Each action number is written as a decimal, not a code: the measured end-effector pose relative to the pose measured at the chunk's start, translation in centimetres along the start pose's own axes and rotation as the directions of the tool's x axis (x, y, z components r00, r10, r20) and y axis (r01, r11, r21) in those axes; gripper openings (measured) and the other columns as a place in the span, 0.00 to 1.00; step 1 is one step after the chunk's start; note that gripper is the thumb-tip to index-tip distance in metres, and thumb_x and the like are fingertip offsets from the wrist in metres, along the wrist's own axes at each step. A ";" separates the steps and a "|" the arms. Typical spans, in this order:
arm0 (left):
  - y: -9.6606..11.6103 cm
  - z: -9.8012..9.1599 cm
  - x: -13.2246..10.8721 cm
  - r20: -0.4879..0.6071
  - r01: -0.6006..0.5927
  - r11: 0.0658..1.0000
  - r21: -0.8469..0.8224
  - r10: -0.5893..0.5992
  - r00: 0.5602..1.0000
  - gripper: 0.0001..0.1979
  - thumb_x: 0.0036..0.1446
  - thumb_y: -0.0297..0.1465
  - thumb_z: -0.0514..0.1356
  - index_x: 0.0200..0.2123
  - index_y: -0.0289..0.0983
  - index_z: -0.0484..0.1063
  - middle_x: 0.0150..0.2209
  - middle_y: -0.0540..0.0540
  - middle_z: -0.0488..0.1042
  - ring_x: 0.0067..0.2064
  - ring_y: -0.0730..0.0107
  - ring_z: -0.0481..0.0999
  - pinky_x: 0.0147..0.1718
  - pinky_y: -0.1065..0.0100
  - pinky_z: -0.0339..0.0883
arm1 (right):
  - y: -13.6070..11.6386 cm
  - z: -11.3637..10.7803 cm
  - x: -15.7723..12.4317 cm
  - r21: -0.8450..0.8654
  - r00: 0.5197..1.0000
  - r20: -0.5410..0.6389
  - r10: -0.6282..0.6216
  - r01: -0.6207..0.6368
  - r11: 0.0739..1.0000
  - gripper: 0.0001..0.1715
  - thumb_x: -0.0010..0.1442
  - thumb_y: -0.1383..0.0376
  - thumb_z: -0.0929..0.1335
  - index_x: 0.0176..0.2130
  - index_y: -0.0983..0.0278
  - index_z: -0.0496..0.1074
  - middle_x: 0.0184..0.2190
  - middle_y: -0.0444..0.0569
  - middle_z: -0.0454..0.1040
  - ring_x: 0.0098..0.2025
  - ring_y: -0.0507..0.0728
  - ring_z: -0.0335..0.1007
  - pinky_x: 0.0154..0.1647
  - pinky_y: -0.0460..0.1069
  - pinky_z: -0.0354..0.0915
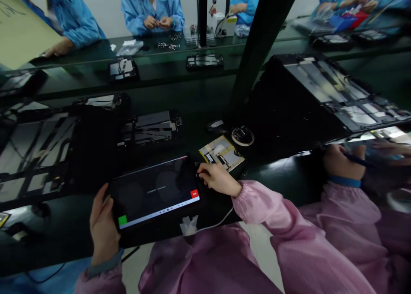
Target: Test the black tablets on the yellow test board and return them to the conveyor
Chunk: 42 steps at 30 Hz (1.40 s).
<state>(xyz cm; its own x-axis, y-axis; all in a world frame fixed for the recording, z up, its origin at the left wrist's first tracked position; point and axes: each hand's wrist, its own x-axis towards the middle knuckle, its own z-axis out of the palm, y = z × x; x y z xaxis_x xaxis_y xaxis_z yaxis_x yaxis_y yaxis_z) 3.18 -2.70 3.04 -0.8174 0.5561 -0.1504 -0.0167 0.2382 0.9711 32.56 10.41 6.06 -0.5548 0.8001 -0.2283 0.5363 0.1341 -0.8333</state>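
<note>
A black tablet (154, 193) lies tilted on the dark green bench in front of me, its screen lit with a green square at lower left and a red square at lower right. My left hand (102, 227) grips the tablet's left edge, fingers curled round it. My right hand (218, 178) rests at the tablet's right edge, fingers curled and pinching at its upper right corner; what they hold is too small to make out. A white cable (216, 223) runs from under the tablet toward my pink sleeve.
A yellowish card with small parts (221, 152) and a round tape roll (243, 136) lie just beyond my right hand. Opened tablet chassis (150, 129) and trays fill the bench. A co-worker's hand (342, 162) holds a pen at right. People in blue coats sit opposite.
</note>
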 end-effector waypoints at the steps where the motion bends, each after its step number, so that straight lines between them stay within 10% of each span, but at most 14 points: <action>1: 0.0 0.0 0.0 0.006 0.005 1.000 -0.010 -0.005 1.000 0.25 0.51 0.34 0.62 0.55 0.47 0.69 0.41 0.55 0.77 0.42 0.74 0.75 0.41 0.78 0.67 | -0.2 -0.1 0.0 -0.022 1.000 0.001 -0.013 0.013 1.000 0.09 0.58 0.75 0.64 0.36 0.64 0.72 0.18 0.38 0.68 0.19 0.47 0.64 0.27 0.42 0.59; 10: -0.1 -0.1 0.5 0.044 -0.002 0.996 -0.092 0.006 0.999 0.18 0.49 0.32 0.63 0.45 0.41 0.76 0.53 0.49 0.74 0.58 0.60 0.69 0.61 0.61 0.58 | -1.0 0.1 -0.2 -0.215 0.998 -0.045 -0.047 0.036 0.976 0.10 0.59 0.75 0.65 0.36 0.63 0.73 0.21 0.40 0.71 0.25 0.49 0.68 0.33 0.44 0.61; 21: -1.9 -0.5 1.8 0.140 0.071 0.963 -0.261 -0.035 0.990 0.24 0.44 0.37 0.65 0.48 0.39 0.75 0.52 0.46 0.75 0.58 0.54 0.68 0.62 0.56 0.53 | 0.0 1.6 -0.5 -0.492 0.963 -0.129 -0.236 0.144 0.859 0.11 0.60 0.72 0.65 0.42 0.62 0.73 0.42 0.49 0.73 0.43 0.54 0.72 0.47 0.48 0.66; 42: -1.3 -1.2 1.5 0.361 0.127 0.943 -0.306 -0.009 0.932 0.34 0.50 0.37 0.62 0.60 0.45 0.59 0.55 0.45 0.70 0.53 0.58 0.72 0.51 0.61 0.65 | 0.2 1.3 -0.4 -0.565 0.939 -0.173 -0.297 0.153 0.811 0.11 0.59 0.71 0.65 0.41 0.62 0.74 0.41 0.50 0.73 0.44 0.58 0.71 0.47 0.52 0.68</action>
<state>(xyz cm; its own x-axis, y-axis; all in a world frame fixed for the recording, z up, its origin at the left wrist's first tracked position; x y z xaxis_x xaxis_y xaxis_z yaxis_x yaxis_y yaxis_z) 1.30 -3.15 1.76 -0.5538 0.8042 -0.2157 -0.2961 0.0519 0.9537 32.08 9.32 5.31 -0.5705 0.8125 0.1203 0.7095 0.5612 -0.4262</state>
